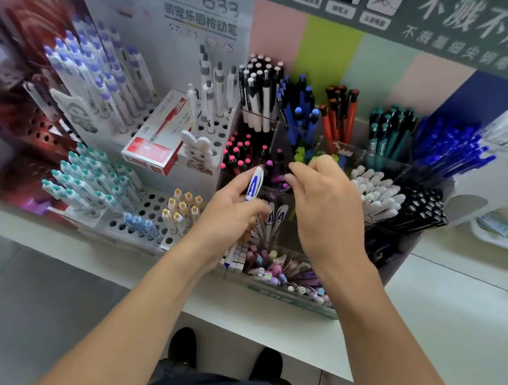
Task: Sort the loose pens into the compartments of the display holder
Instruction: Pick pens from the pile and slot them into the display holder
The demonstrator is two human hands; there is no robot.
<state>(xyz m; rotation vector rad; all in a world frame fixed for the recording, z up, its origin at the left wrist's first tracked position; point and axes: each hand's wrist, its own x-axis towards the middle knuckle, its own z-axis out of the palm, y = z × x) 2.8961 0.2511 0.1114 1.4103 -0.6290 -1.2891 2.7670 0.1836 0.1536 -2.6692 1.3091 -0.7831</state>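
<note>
A clear tiered display holder point(408, 246) stands on the white shelf, its compartments packed with upright pens sorted by colour. My left hand point(229, 218) grips a white pen with a blue "A" label point(254, 187), cap end up, over the holder's front left part. More pens of that kind point(275, 218) stand in the compartment just below it. My right hand point(322, 205) hovers over the middle row with fingers curled downward among purple-topped pens point(276, 176); whether it pinches one is hidden. Loose pastel pens point(280, 271) lie jumbled in the front compartment.
A white perforated rack point(152, 207) with teal, yellow and blue-capped pens stands to the left. A red and white pen box point(155, 142) and a rabbit figure point(198, 152) sit behind it. White-capped pens point(373, 192) and black pens point(423, 206) fill compartments to the right.
</note>
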